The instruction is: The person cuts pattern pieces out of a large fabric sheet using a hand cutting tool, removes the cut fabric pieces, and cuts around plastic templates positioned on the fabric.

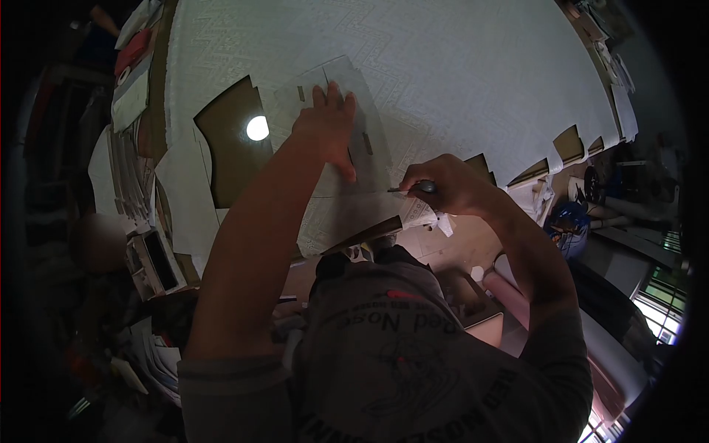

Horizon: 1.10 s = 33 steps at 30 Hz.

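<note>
My left hand (pixel 329 122) lies flat with its fingers spread, pressing on a see-through template (pixel 377 166) with small slots. Under the template is a large white patterned sheet (pixel 458 74), spread over the table. Closed around a knife (pixel 424 187) with a rounded grey end, my right hand (pixel 461 184) is at the template's near right corner. The knife's thin tip meets the sheet along the template's near edge; the rest of the handle is hidden in my fingers.
Brown board (pixel 229 159) shows through a cut-out left of my arm, with a bright round light spot on it. Stacked papers (pixel 122 177) line the left side. A cardboard box (pixel 484 328) and pink rolls (pixel 506 284) stand below, on the right.
</note>
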Each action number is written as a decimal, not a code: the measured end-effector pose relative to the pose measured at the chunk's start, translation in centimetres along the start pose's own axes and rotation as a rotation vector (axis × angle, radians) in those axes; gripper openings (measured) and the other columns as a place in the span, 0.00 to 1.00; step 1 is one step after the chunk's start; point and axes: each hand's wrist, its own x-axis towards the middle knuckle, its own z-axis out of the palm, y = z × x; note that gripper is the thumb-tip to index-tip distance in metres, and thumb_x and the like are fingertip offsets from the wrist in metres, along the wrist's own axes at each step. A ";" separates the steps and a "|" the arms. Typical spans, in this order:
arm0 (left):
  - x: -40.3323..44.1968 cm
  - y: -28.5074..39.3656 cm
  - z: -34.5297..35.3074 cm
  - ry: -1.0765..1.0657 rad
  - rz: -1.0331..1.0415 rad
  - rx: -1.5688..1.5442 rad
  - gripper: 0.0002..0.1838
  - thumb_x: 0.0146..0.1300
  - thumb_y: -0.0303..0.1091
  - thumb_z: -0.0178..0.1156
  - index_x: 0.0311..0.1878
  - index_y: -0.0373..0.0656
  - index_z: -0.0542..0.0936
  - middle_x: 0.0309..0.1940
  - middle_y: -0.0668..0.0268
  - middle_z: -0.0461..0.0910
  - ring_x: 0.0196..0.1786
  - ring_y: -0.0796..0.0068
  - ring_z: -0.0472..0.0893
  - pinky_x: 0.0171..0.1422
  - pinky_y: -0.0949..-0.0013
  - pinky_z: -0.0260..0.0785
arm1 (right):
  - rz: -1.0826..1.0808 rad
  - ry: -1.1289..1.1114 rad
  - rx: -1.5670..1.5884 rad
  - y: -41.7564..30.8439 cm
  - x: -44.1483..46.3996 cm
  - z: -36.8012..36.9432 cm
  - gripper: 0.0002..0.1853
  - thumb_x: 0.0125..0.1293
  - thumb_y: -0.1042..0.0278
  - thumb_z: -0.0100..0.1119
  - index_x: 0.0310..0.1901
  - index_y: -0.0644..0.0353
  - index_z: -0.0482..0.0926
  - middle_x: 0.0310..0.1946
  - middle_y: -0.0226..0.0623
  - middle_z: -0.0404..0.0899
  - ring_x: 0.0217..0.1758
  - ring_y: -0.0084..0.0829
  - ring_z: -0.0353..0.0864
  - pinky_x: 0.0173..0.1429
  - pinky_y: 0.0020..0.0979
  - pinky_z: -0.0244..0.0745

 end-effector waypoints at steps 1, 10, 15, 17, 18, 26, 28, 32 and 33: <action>0.0 0.0 0.0 -0.003 -0.002 0.000 0.83 0.28 0.60 0.90 0.85 0.40 0.50 0.86 0.41 0.44 0.86 0.34 0.49 0.81 0.44 0.66 | -0.002 -0.001 0.003 0.0 0.0 0.0 0.05 0.68 0.71 0.70 0.44 0.55 0.85 0.37 0.36 0.90 0.41 0.41 0.91 0.45 0.40 0.81; -0.1 0.1 -0.5 -0.031 -0.011 -0.036 0.83 0.27 0.58 0.91 0.85 0.39 0.50 0.86 0.40 0.44 0.87 0.35 0.48 0.82 0.44 0.64 | -0.169 0.108 0.025 2.6 -0.6 2.3 0.07 0.66 0.72 0.72 0.44 0.56 0.84 0.39 0.36 0.90 0.43 0.43 0.91 0.44 0.41 0.83; 0.1 0.4 -0.8 -0.068 -0.016 -0.004 0.85 0.27 0.60 0.89 0.85 0.38 0.45 0.85 0.36 0.42 0.87 0.32 0.46 0.82 0.42 0.64 | -0.176 0.185 0.103 0.1 4.3 8.5 0.07 0.67 0.74 0.67 0.46 0.57 0.83 0.38 0.41 0.89 0.43 0.45 0.90 0.43 0.43 0.82; 0.2 0.4 -0.7 -0.082 -0.004 0.006 0.86 0.28 0.60 0.89 0.85 0.38 0.45 0.85 0.36 0.41 0.87 0.32 0.45 0.82 0.42 0.63 | -0.188 0.319 0.118 -2.4 8.6 13.6 0.09 0.66 0.73 0.65 0.47 0.56 0.83 0.38 0.43 0.88 0.43 0.48 0.89 0.44 0.46 0.81; 0.2 0.2 -0.9 -0.088 0.003 0.009 0.86 0.28 0.61 0.89 0.86 0.39 0.44 0.85 0.36 0.41 0.87 0.32 0.44 0.83 0.42 0.63 | -0.214 0.417 0.122 -3.6 9.9 14.8 0.10 0.66 0.73 0.65 0.49 0.55 0.83 0.38 0.44 0.88 0.43 0.50 0.89 0.45 0.48 0.81; -0.3 0.0 -0.5 -0.037 -0.003 -0.024 0.83 0.30 0.59 0.90 0.85 0.40 0.48 0.86 0.39 0.42 0.87 0.35 0.46 0.82 0.44 0.65 | -0.117 0.225 0.097 -1.9 0.2 10.2 0.15 0.65 0.73 0.72 0.53 0.59 0.85 0.46 0.43 0.90 0.47 0.45 0.91 0.47 0.40 0.85; -0.1 0.1 -0.6 -0.023 0.011 -0.020 0.83 0.30 0.59 0.90 0.85 0.40 0.48 0.86 0.39 0.42 0.87 0.36 0.47 0.81 0.44 0.65 | -0.080 0.331 0.119 -0.9 -2.4 9.7 0.14 0.66 0.74 0.71 0.53 0.59 0.86 0.47 0.43 0.90 0.46 0.43 0.92 0.47 0.38 0.85; 0.0 -0.1 -0.3 -0.024 0.033 -0.004 0.83 0.29 0.61 0.89 0.85 0.38 0.48 0.85 0.37 0.43 0.86 0.32 0.47 0.80 0.44 0.67 | 0.104 0.646 0.079 -1.8 -4.7 9.5 0.12 0.69 0.76 0.70 0.52 0.60 0.87 0.45 0.44 0.91 0.43 0.36 0.92 0.45 0.33 0.84; 0.2 -0.1 -0.3 -0.025 0.027 -0.001 0.84 0.28 0.62 0.89 0.85 0.37 0.48 0.85 0.35 0.43 0.86 0.30 0.47 0.79 0.44 0.69 | 0.128 0.670 0.061 -2.3 -5.0 9.8 0.12 0.69 0.76 0.70 0.52 0.60 0.87 0.45 0.44 0.91 0.43 0.36 0.92 0.45 0.33 0.84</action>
